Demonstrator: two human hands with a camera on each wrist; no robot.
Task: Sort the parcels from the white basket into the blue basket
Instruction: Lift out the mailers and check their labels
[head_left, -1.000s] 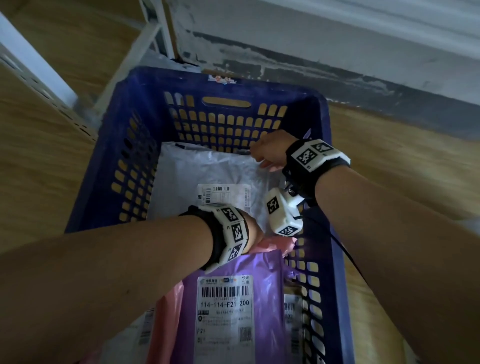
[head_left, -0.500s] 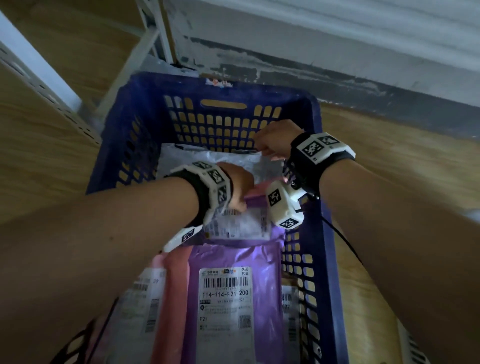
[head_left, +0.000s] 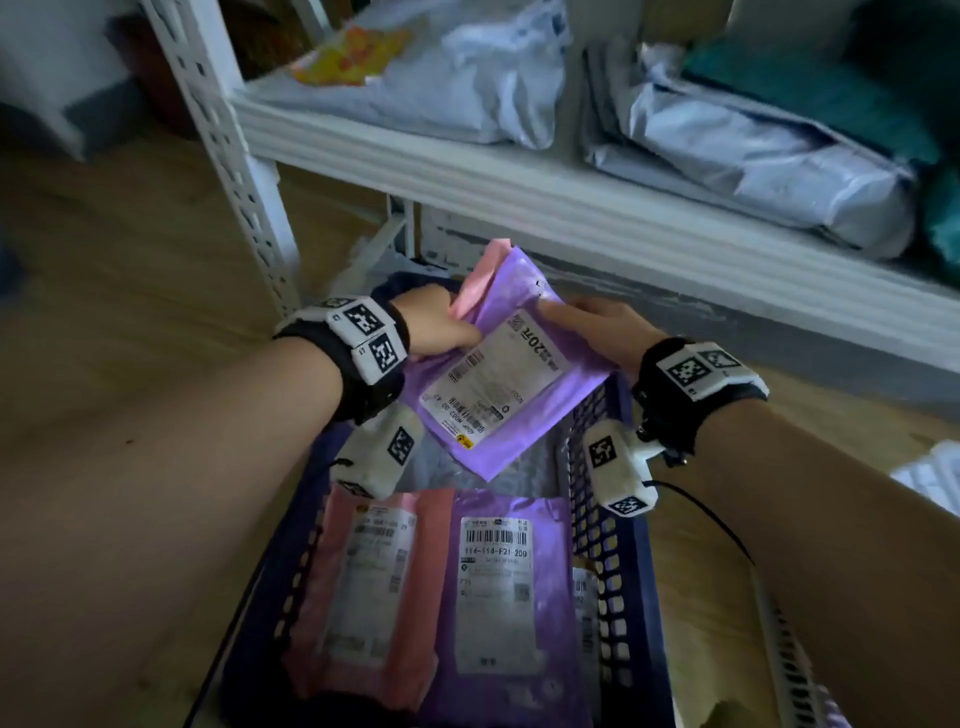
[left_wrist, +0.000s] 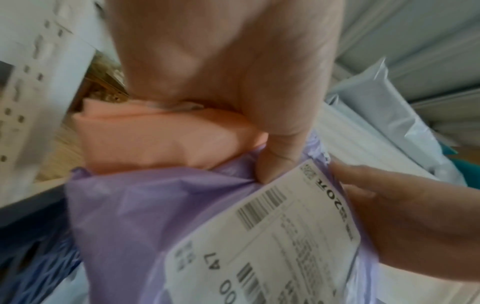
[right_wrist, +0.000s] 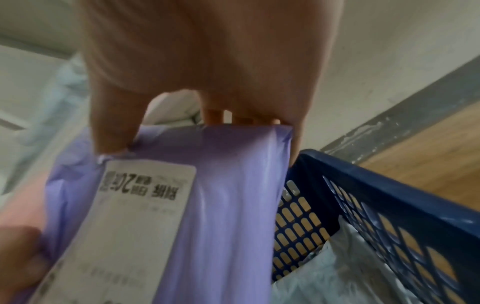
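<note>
Both hands (head_left: 441, 325) (head_left: 592, 325) pinch a purple parcel (head_left: 498, 374) over the blue basket (head_left: 613, 519); the pink parcel (head_left: 480, 270) behind could slip loose.

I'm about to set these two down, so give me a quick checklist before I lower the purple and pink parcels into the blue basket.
1. Left hand grips the pink plastic mailer and the purple plastic mailer together: ok.
2. Right hand pinches the purple mailer's far edge: ok.
3. Both parcels are above the blue slotted plastic basket: ok.
4. Purple mailer's label faces up: ok.
5. Free room in the basket: cannot tell; a pink labelled parcel and a purple labelled parcel already lie there.
</note>
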